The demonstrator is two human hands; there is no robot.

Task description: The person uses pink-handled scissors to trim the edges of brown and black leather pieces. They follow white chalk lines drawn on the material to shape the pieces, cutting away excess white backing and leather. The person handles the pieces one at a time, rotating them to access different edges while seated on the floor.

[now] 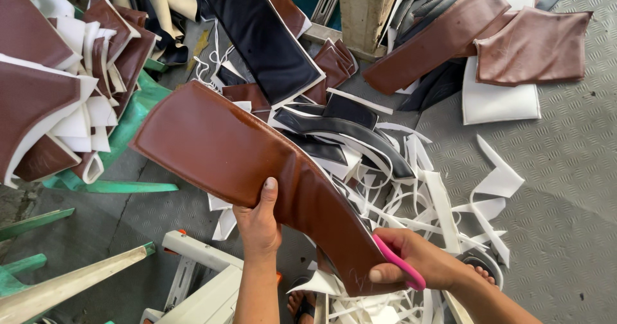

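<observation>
A long curved panel of brown leatherette point(225, 147) is held up in front of me, stitched along its edge. My left hand point(259, 224) grips its lower edge near the middle, thumb on top. My right hand point(418, 263) is at the panel's narrow lower end, fingers through the pink handles of a pair of scissors point(398, 264). The scissor blades are hidden behind the panel.
White foam offcut strips point(443, 208) and black pieces point(347, 131) litter the grey checker-plate floor point(565, 189). A stack of brown and white panels point(58, 86) lies on a green surface at left. More brown pieces point(533, 44) lie at upper right. White frame parts point(199, 279) stand below.
</observation>
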